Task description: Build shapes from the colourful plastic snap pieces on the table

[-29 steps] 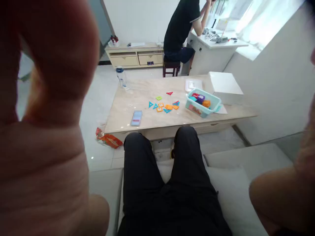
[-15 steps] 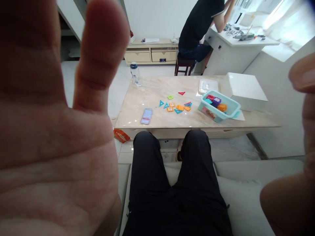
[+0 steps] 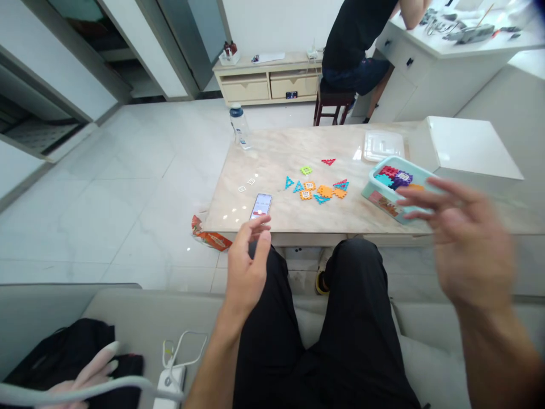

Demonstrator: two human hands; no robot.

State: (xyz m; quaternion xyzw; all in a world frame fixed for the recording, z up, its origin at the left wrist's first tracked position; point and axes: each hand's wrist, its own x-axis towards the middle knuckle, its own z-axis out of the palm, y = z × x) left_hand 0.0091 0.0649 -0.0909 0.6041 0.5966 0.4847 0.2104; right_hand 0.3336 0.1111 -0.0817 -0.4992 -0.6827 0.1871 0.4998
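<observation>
My left hand (image 3: 247, 258) is raised over my left knee at the table's front edge. Its thumb and fingers are apart and hold nothing. Just past its fingertips lies a phone (image 3: 261, 204) with a lit screen. In front of the light-blue plastic box (image 3: 385, 199), my right hand (image 3: 472, 244) hangs open and somewhat blurred, hiding the box's right part. Inside that box are red, purple, blue and orange plastic pieces. Flat interlocking pieces lie mid-table, among them an orange piece (image 3: 326, 191), a green square (image 3: 306, 170) and a red triangle (image 3: 328, 162).
A water bottle (image 3: 240, 128) stands at the far left table corner. Behind the box are a clear lid (image 3: 383, 146) and a white carton (image 3: 472, 147). An orange bag (image 3: 213, 240) leans by the table. Beyond, a person (image 3: 357, 45) sits on a stool. A power strip (image 3: 168, 389) lies on the sofa.
Both hands have moved away from close before the camera, down and forward toward the table. The view has shifted left, showing more floor and sofa. The pieces on the table look unmoved.
</observation>
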